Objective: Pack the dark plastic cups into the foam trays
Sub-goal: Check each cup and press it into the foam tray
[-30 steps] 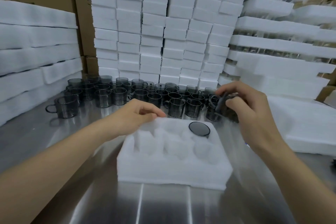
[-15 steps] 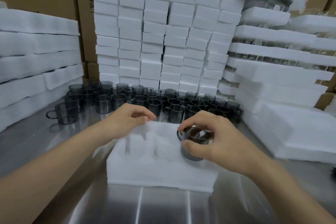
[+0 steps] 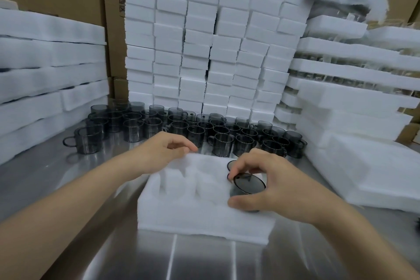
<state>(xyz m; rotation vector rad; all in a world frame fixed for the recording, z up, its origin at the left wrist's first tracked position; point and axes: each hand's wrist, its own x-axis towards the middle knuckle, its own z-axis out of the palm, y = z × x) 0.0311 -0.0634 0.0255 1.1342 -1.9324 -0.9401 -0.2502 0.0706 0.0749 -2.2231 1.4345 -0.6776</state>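
A white foam tray (image 3: pixel 193 216) with several round pockets lies on the steel table in front of me. My right hand (image 3: pixel 270 188) grips a dark smoky plastic cup (image 3: pixel 247 185) by its rim, holding it over the tray's right side, partly sunk in a pocket. Just behind it, another dark cup (image 3: pixel 230 163) sits in the tray's far right pocket, mostly hidden by my fingers. My left hand (image 3: pixel 163 150) pinches the tray's far left edge. Several loose dark cups (image 3: pixel 204 129) with handles stand in rows behind the tray.
Stacks of white foam blocks (image 3: pixel 211 48) rise behind the cups. Foam sheets (image 3: pixel 45 70) are piled at the left, and packed foam trays (image 3: pixel 354 102) at the right. One cup (image 3: pixel 87 142) stands apart at the left. Cardboard boxes line the back.
My right hand took a cup from the row behind the tray, carried it toward me and lowered it onto the tray's right side. The left hand stayed on the tray's far edge.
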